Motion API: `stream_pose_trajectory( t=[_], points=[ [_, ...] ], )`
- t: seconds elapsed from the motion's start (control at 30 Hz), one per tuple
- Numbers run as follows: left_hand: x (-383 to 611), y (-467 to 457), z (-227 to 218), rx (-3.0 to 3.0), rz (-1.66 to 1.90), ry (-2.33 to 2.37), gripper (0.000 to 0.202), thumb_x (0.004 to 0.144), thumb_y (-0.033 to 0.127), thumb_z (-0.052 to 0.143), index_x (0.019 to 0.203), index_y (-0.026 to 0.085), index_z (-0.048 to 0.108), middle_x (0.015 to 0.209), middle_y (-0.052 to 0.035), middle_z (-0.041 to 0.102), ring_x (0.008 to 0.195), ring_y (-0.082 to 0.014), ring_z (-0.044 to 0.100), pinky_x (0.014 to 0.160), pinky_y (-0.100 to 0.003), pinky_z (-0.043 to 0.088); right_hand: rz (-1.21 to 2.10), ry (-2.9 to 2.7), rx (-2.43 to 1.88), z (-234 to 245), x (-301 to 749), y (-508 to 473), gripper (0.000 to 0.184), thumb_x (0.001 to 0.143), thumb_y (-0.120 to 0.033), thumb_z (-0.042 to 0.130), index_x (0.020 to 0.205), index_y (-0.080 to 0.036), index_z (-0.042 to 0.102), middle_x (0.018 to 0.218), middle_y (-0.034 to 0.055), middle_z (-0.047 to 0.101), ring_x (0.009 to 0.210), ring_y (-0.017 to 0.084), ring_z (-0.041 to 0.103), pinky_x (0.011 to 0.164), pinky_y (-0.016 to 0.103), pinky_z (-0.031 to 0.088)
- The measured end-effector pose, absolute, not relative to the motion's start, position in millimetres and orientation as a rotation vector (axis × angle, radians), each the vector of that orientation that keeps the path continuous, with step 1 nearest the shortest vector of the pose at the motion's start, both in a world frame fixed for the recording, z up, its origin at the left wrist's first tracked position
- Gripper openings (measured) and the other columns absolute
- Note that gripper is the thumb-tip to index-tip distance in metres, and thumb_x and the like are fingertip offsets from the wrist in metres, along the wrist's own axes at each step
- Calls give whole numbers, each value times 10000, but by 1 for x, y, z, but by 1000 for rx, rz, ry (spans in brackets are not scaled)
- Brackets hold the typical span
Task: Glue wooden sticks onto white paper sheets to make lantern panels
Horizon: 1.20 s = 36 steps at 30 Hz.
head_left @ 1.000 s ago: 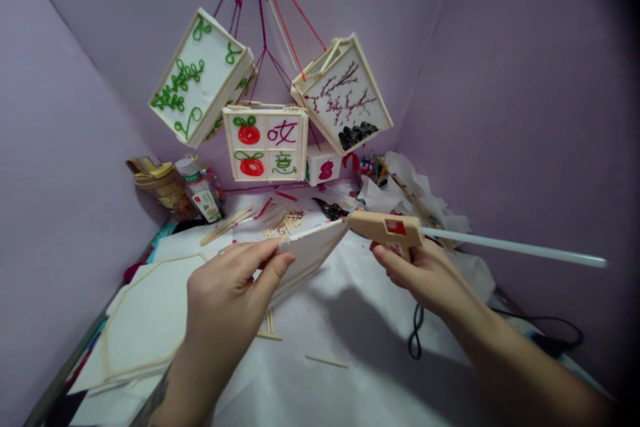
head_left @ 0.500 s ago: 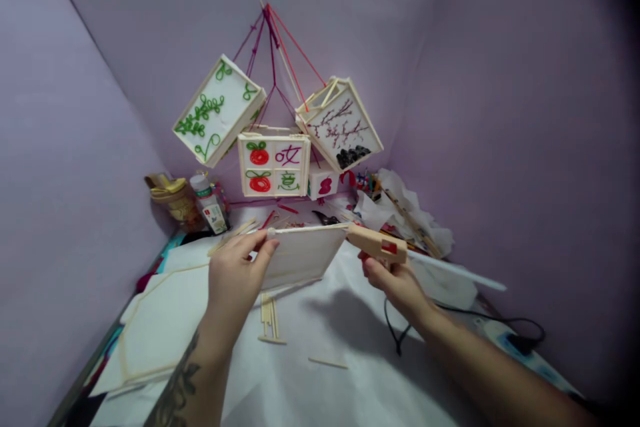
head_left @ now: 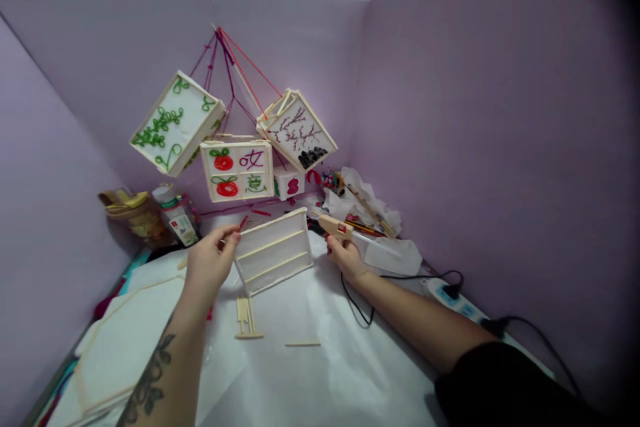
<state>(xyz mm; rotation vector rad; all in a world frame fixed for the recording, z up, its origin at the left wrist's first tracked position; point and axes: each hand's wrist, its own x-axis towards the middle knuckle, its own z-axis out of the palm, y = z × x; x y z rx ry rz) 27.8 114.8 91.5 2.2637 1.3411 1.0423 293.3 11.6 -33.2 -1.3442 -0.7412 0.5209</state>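
Frame and glue gun in my hands

My left hand [head_left: 207, 265] pinches the panel [head_left: 273, 251], long axis sideways; right hand [head_left: 344, 257] grips the glue gun [head_left: 336, 227], nozzle panelward.

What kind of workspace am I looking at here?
Probably a craft desk in a partitioned booth: decorated stick-framed panels hang above, the left hand holds a stick-framed panel, and the right hand grips a glue gun.

The frame panel [head_left: 273, 250] stands tilted on the table [head_left: 350, 373], between the left hand [head_left: 207, 263] and the right hand [head_left: 345, 257], which holds the glue gun [head_left: 336, 227]. Behind it hang the lanterns [head_left: 237, 170]. Before it lie loose sticks [head_left: 245, 317]; left of them lies a flat panel [head_left: 125, 340].
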Motion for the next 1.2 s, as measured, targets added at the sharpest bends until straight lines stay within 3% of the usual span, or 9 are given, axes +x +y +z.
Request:
stream_pose_trajectory(
  t=[0.27,0.5,0.67,0.8,0.87,0.97,1.1,1.2],
  points=[
    [31,103,94,2436,945,1275,390,837,448,489,998,215,756,860,-43,754,721,-206,639,701,-294,455,585,-685,-1311,-31,293,5,416,689,-570,642,826,-177,638,624,4,586,572,156,509,546,286,424],
    [28,100,99,2409,906,1288,372,844,468,506,971,218,751,896,-57,761,768,-225,650,720,-325,462,541,-678,-1217,11,288,-15,387,645,-511,673,855,-190,617,730,27,624,614,155,545,511,269,405],
    [38,90,99,2694,990,1232,264,882,394,551,941,216,736,1012,-76,752,1036,-313,619,922,-455,420,602,-787,-1229,36,277,-24,333,664,-467,698,828,-184,635,753,53,644,621,161,567,472,254,390],
    [59,79,105,2897,905,1158,194,898,306,579,1013,228,714,1006,-72,755,1022,-323,629,995,-569,343,626,-823,-1244,49,277,-19,334,693,-478,697,846,-187,642,780,59,645,654,171,580,472,252,401],
    [70,76,107,2943,865,1118,194,888,284,599,1042,222,700,1005,-79,753,984,-319,636,1008,-601,323,663,-836,-1288,53,280,-17,358,712,-504,695,859,-182,647,731,40,618,567,140,527,436,242,374],
    [79,76,107,2944,888,1054,203,889,259,594,1067,212,680,999,-77,750,951,-297,646,1007,-580,348,674,-884,-1418,52,288,-20,394,731,-528,706,896,-173,670,667,17,592,487,112,457,414,241,363],
    [77,77,103,2970,978,964,252,905,246,551,1128,182,649,1015,-89,744,933,-289,656,958,-539,411,510,-1026,-1569,51,296,-29,382,763,-509,713,972,-193,667,831,76,687,681,201,613,503,275,460],
    [73,76,105,2985,944,962,297,911,224,515,1180,162,624,1028,-98,741,941,-292,658,939,-529,432,420,-1181,-1568,58,295,-32,322,800,-486,689,954,-208,635,860,73,696,721,215,648,578,300,518]
  ],
)
